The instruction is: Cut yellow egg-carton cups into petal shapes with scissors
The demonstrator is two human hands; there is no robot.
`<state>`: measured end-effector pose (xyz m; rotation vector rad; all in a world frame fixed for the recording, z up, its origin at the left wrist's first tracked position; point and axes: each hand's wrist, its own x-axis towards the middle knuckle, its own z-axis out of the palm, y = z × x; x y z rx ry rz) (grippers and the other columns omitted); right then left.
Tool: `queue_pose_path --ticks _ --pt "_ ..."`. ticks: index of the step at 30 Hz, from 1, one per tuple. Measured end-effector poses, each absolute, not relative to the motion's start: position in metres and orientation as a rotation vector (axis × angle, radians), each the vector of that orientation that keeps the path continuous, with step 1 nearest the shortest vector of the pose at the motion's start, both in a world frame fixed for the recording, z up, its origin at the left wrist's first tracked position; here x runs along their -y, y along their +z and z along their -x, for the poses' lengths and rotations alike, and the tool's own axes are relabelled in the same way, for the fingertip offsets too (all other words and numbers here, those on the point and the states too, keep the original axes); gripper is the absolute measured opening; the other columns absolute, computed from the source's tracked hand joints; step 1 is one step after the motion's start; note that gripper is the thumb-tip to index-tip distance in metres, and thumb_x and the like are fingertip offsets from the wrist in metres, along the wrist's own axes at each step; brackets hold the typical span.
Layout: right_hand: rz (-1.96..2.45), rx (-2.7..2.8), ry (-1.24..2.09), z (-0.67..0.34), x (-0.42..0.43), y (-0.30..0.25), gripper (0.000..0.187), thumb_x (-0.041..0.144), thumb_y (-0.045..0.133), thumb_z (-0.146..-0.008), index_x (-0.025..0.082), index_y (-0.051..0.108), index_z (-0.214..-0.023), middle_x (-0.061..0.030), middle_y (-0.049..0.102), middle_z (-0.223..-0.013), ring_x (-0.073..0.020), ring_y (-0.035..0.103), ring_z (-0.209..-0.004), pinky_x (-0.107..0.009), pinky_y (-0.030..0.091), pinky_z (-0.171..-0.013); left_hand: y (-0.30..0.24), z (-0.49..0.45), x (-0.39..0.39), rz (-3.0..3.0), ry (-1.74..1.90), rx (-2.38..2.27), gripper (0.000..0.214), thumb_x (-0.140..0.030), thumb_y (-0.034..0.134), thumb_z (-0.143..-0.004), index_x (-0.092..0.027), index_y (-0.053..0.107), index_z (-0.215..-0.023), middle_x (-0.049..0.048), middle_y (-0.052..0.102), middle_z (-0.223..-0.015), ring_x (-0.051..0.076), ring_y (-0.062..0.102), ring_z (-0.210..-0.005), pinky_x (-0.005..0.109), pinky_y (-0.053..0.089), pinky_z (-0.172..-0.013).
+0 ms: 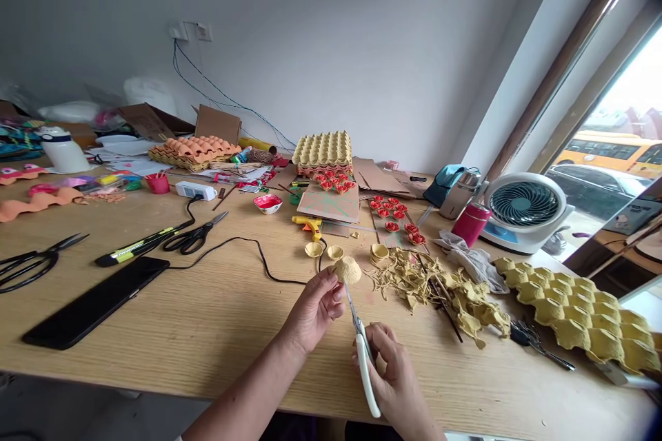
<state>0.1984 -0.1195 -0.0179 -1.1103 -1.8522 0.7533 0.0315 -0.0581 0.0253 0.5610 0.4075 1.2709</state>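
Between the thumb and fingers of my left hand [316, 310] is a yellow egg carton cup [348, 270], its rounded bottom turned up. My right hand [392, 372] grips white-handled scissors [364, 365], whose blade tips reach up to the cup's lower edge. Beyond my hands, small trimmed cups [314, 249] stand on the wooden table [207, 331], with another short stack of cups [379, 252] to their right. A heap of yellow carton scraps [414, 279] lies to the right of the held cup.
A yellow egg tray [579, 310] lies at the right, by a white fan [525, 210]. Red paper-pulp flowers [390, 210] sit behind the scraps. A yellow glue gun [309, 224] lies mid-table. A black phone-like slab [96, 302] and black scissors [194, 238] are at the left.
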Motion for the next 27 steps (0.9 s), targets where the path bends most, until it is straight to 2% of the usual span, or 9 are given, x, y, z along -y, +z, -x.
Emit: queue_pose_path --ticks 7,10,13,17,22,24,27 --pt "1.074 1.879 0.735 -0.1997 0.1209 -0.0146 0.023 0.029 0.049 -0.094 0.022 0.043 -0.074 -0.0007 0.050 -0.074 -0.0196 0.047 -0.077 -0.031 0.039 -0.073 0.0226 -0.0314 0.0606 -0.737 1.333 -0.423 0.029 -0.033 0.081 -0.074 -0.017 0.064 -0.091 -0.0019 0.054 -0.072 0.005 0.042 -0.057 0.015 0.030 -0.045" --pt "0.985 1.912 0.671 -0.2002 0.1204 -0.0145 0.019 0.028 0.048 -0.093 0.022 0.043 -0.075 0.0014 0.049 -0.073 -0.0179 0.049 -0.074 -0.036 0.041 -0.087 0.0229 -0.0303 0.0621 -0.804 1.323 -0.385 0.028 -0.032 0.079 -0.076 -0.018 0.061 -0.092 -0.0020 0.055 -0.072 0.005 0.044 -0.058 0.015 0.029 -0.044" --pt "0.930 1.944 0.633 -0.2007 0.1197 -0.0135 0.015 0.025 0.049 -0.092 0.023 0.044 -0.078 0.0036 0.048 -0.071 -0.0161 0.051 -0.071 -0.040 0.036 -0.103 0.0236 -0.0294 0.0634 -0.856 1.305 -0.346 0.026 -0.031 0.078 -0.078 -0.019 0.060 -0.091 -0.0022 0.056 -0.071 0.005 0.045 -0.057 0.015 0.030 -0.044" --pt "0.892 1.967 0.659 -0.2024 0.1192 -0.0117 0.010 0.025 0.050 -0.091 0.023 0.047 -0.082 0.0036 0.052 -0.075 -0.0157 0.056 -0.071 -0.040 0.032 -0.111 0.0214 -0.0287 0.0642 -0.910 1.305 -0.307 0.024 -0.031 0.076 -0.080 -0.019 0.058 -0.092 -0.0022 0.058 -0.072 0.004 0.042 -0.053 0.016 0.029 -0.044" --pt "0.884 1.954 0.708 -0.2042 0.1199 -0.0130 0.004 0.024 0.052 -0.090 0.024 0.051 -0.086 0.0027 0.056 -0.080 -0.0169 0.061 -0.076 -0.041 0.029 -0.115 0.0190 -0.0284 0.0646 -0.927 1.296 -0.312 0.024 -0.031 0.075 -0.081 -0.019 0.057 -0.091 -0.0015 0.059 -0.074 0.004 0.041 -0.051 0.018 0.030 -0.045" --pt "0.902 1.938 0.733 -0.2044 0.1208 -0.0142 0.002 0.024 0.054 -0.089 0.024 0.053 -0.088 0.0012 0.059 -0.083 -0.0192 0.062 -0.084 -0.042 0.028 -0.115 0.0207 -0.0286 0.0650 -0.913 1.299 -0.314 0.024 -0.031 0.076 -0.080 -0.018 0.057 -0.090 -0.0015 0.059 -0.073 0.004 0.042 -0.052 0.018 0.031 -0.045" --pt "0.963 1.897 0.773 -0.2045 0.1220 -0.0150 0.007 0.030 0.054 -0.091 0.023 0.056 -0.092 -0.0024 0.062 -0.088 -0.0238 0.059 -0.097 -0.042 0.037 -0.107 0.0249 -0.0292 0.0661 -0.887 1.301 -0.312 0.027 -0.032 0.078 -0.077 -0.018 0.057 -0.088 -0.0020 0.058 -0.071 0.005 0.044 -0.053 0.017 0.031 -0.045"
